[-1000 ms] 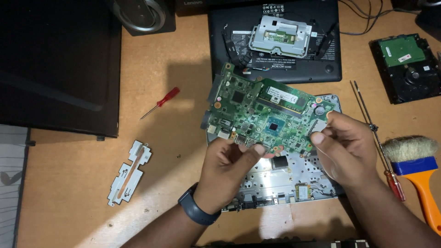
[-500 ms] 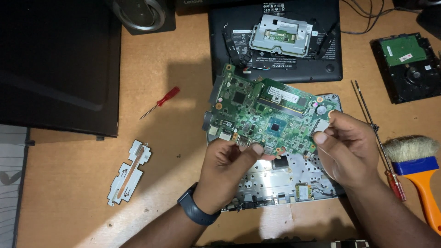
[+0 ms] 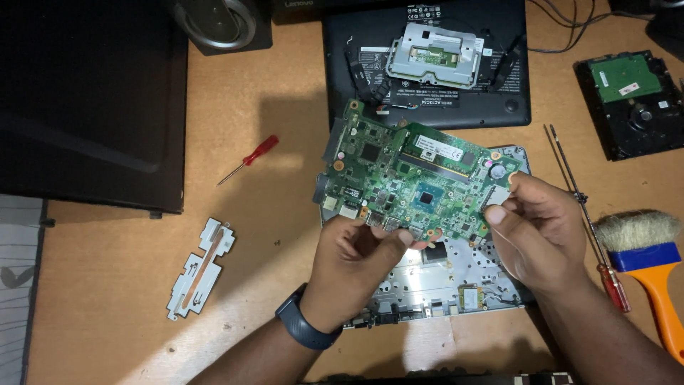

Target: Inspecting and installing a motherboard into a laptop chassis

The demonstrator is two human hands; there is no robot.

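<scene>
From the head camera we look down on a green circuit board (image 3: pixel 420 178), held up over the middle of the wooden table (image 3: pixel 271 114) and tilted, its far left corner highest. Our left hand (image 3: pixel 356 267) pinches the board's near edge, fingers curled shut on it; our right hand (image 3: pixel 538 232) grips the right edge, thumb on top. Under the board lies the silver laptop chassis (image 3: pixel 442 281), its near rim showing between our wrists. Room to move is best on the left: bare wood runs out to a small red screwdriver (image 3: pixel 249 158) and a metal bracket (image 3: pixel 201 267), both well apart from the board. The far side is tighter, with the black laptop base (image 3: pixel 427 64) just beyond the board's far edge. On the right, a long red-handled screwdriver (image 3: pixel 584 214) lies just beside our right hand, a brush (image 3: pixel 645 246) past it, and a hard drive (image 3: pixel 634 100) far right. A black panel (image 3: pixel 85 100) fills the far left.
</scene>
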